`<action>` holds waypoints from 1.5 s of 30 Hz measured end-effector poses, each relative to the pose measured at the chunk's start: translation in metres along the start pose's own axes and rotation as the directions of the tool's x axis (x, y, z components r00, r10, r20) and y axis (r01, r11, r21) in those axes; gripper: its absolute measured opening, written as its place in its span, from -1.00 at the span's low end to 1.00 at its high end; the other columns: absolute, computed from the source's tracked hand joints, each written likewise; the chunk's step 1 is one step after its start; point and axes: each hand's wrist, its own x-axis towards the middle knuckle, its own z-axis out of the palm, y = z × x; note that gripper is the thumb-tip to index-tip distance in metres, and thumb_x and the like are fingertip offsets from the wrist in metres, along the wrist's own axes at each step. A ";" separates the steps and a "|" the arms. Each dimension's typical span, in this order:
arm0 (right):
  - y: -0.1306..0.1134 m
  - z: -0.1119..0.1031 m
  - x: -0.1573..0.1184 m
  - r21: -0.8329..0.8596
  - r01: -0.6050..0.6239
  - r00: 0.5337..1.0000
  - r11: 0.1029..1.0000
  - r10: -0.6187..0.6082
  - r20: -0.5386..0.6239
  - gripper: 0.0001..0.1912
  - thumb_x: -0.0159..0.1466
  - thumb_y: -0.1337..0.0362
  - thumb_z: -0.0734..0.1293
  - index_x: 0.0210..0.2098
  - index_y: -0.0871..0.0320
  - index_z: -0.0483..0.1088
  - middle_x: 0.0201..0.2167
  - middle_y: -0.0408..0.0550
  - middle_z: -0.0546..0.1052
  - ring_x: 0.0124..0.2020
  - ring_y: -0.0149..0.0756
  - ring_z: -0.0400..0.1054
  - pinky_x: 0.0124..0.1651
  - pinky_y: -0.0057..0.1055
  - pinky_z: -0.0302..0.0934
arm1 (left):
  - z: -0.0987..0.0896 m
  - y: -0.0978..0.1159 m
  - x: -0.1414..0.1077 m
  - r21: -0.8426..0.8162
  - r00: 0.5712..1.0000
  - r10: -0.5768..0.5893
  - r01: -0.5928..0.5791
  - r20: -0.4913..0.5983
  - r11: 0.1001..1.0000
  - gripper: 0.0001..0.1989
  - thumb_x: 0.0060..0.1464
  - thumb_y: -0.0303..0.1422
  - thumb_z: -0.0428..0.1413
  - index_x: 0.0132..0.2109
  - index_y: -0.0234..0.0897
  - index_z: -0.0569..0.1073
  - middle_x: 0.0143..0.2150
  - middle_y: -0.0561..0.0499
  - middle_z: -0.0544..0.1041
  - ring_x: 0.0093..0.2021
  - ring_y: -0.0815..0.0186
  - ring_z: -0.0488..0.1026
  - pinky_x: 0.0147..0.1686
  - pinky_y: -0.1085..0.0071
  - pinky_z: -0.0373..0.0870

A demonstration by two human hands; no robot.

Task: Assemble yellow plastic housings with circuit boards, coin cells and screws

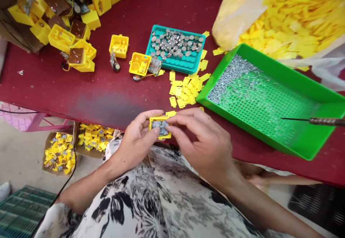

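Close to the table's front edge, my left hand (pixel 140 133) grips a small yellow case (pixel 169 136) with its thumb on the grey part (pixel 161 126) inside. The fingers of my right hand (pixel 202 133) are pinched at the case's right side; whether they hold a small piece is hidden. Just beyond lies a pile of small yellow covers (pixel 188 88). A teal tray (pixel 172 66) of silver button cells stands behind them. Two open yellow cases, one (pixel 140 63) with a grey part wired to it and another (pixel 119 46), sit to the left of that tray.
A green basket (pixel 258 133) of screws stands at the right, a screwdriver (pixel 323 121) reaching over it. Behind is a plastic bag (pixel 229 18) of yellow pieces. Yellow cases (pixel 60 38) are heaped at the back left. Filled boxes (pixel 78 146) stand on the floor. Another person's arm (pixel 285 179) shows below the table.
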 end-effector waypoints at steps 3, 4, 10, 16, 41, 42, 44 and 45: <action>0.002 0.000 0.004 0.010 0.059 0.998 0.998 -0.059 0.008 -0.89 0.26 0.47 0.34 -0.26 0.15 0.40 -0.35 -0.09 0.51 -0.32 -0.37 0.45 -0.27 -0.42 0.38 | -0.001 -0.001 -0.001 -0.026 1.000 -0.013 0.013 0.003 1.000 -0.68 0.13 -0.41 0.16 0.04 -0.31 0.42 -0.03 -0.10 0.55 -0.10 0.30 0.49 -0.15 0.40 0.43; 0.002 0.000 0.005 0.004 0.078 0.997 0.997 -0.078 0.015 -0.88 0.26 0.48 0.33 -0.26 0.16 0.40 -0.35 -0.09 0.51 -0.32 -0.38 0.45 -0.27 -0.43 0.38 | -0.002 0.000 -0.002 -0.024 1.000 -0.016 0.016 0.002 1.000 -0.68 0.13 -0.41 0.16 0.05 -0.30 0.42 -0.04 -0.10 0.55 -0.10 0.29 0.49 -0.15 0.40 0.43; 0.002 -0.002 0.010 -0.032 0.173 0.984 0.984 -0.171 0.053 -0.89 0.29 0.48 0.30 -0.28 0.16 0.40 -0.37 -0.08 0.50 -0.32 -0.36 0.45 -0.26 -0.40 0.39 | -0.002 -0.002 -0.002 0.006 0.998 -0.058 0.058 -0.001 0.998 -0.67 0.18 -0.45 0.08 0.10 -0.29 0.41 -0.10 -0.07 0.54 -0.10 0.28 0.47 -0.14 0.38 0.46; 0.000 -0.004 0.007 -0.104 0.190 0.979 0.976 -0.180 0.098 -0.90 0.31 0.44 0.28 -0.25 0.15 0.42 -0.36 -0.08 0.51 -0.33 -0.33 0.45 -0.28 -0.37 0.37 | -0.002 -0.003 -0.002 0.018 0.997 -0.069 0.068 0.021 0.997 -0.62 0.19 -0.51 0.03 0.15 -0.29 0.37 0.04 -0.11 0.50 0.00 0.23 0.45 -0.09 0.34 0.47; -0.011 -0.004 0.009 -0.139 0.172 0.984 0.975 -0.162 0.081 -0.94 0.31 0.43 0.28 -0.30 0.23 0.39 -0.39 -0.02 0.47 -0.34 -0.35 0.39 -0.30 -0.42 0.33 | -0.003 0.003 -0.005 0.128 0.996 0.087 -0.088 0.018 0.988 -0.67 0.16 -0.56 0.03 0.08 -0.35 0.37 0.01 -0.10 0.54 -0.09 0.35 0.48 -0.12 0.44 0.42; -0.012 -0.003 0.008 -0.152 0.171 0.985 0.973 -0.163 0.061 -0.95 0.31 0.44 0.29 -0.29 0.24 0.39 -0.38 -0.01 0.46 -0.34 -0.35 0.39 -0.29 -0.43 0.34 | -0.002 0.003 -0.005 0.134 0.997 0.083 -0.083 0.007 0.987 -0.66 0.16 -0.57 0.03 0.08 -0.35 0.37 -0.03 -0.09 0.55 -0.13 0.36 0.48 -0.16 0.45 0.43; -0.012 0.000 0.005 -0.176 0.174 0.985 0.969 -0.170 0.036 -0.96 0.30 0.44 0.30 -0.27 0.24 0.39 -0.37 0.00 0.46 -0.33 -0.35 0.39 -0.28 -0.43 0.35 | -0.001 0.004 -0.005 0.149 0.997 0.078 -0.075 -0.017 0.986 -0.65 0.14 -0.58 0.03 0.08 -0.37 0.38 -0.07 -0.08 0.56 -0.18 0.38 0.48 -0.21 0.48 0.42; -0.012 0.002 0.005 -0.182 0.176 0.984 0.967 -0.175 0.025 -0.96 0.30 0.45 0.30 -0.27 0.23 0.39 -0.37 0.00 0.46 -0.33 -0.35 0.39 -0.28 -0.43 0.36 | -0.001 0.005 -0.005 0.156 0.996 0.082 -0.077 -0.028 0.985 -0.65 0.14 -0.59 0.03 0.08 -0.37 0.39 -0.07 -0.08 0.56 -0.19 0.39 0.47 -0.21 0.48 0.42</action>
